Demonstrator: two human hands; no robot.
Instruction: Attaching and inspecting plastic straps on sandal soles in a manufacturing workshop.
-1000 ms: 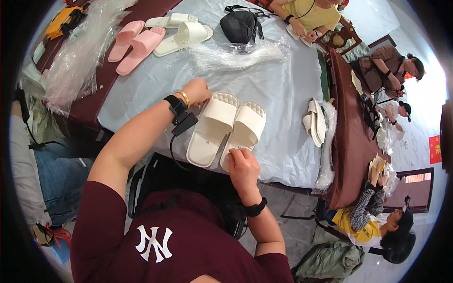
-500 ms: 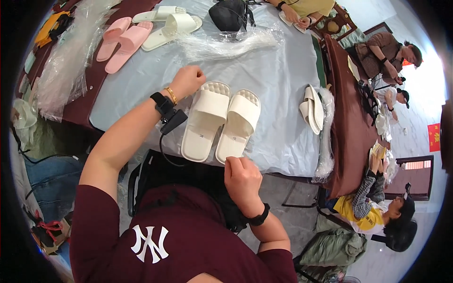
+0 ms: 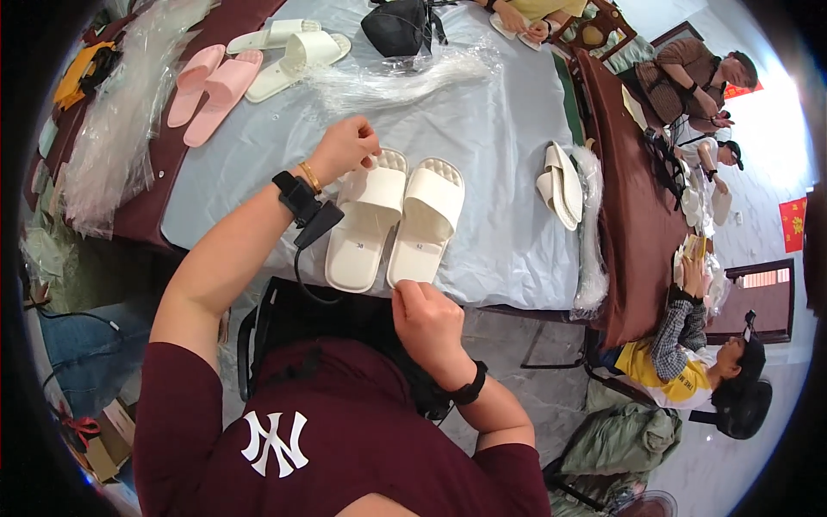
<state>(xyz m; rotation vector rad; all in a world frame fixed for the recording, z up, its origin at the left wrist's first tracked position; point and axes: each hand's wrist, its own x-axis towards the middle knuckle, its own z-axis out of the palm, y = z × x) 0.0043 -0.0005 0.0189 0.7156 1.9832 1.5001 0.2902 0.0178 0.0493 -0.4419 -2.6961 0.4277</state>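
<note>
Two cream slippers lie side by side on the table, toes pointing away from me: the left slipper [image 3: 354, 246] and the right slipper [image 3: 421, 241]. My left hand [image 3: 345, 148] is closed, its fingertips bent together at the toe end of the left slipper. Whatever its fingers hold, if anything, is hidden. At the heel edge of the right slipper, my right hand [image 3: 428, 325] is closed in a pinch. I cannot make out whether something thin is between thumb and fingers.
Pink slippers [image 3: 222, 95] and white slippers [image 3: 301, 62] lie far left, beside piled clear plastic bags [image 3: 138, 112]. More bags [image 3: 413, 82] and a black bag [image 3: 396, 30] are behind. Folded cream slippers [image 3: 560, 187] sit to the right. Other people work around the tables.
My left hand has come down onto the toe end of the left slipper, its fingers less tightly curled. My right hand has shifted slightly left along the heel edge. The view has shifted a little.
</note>
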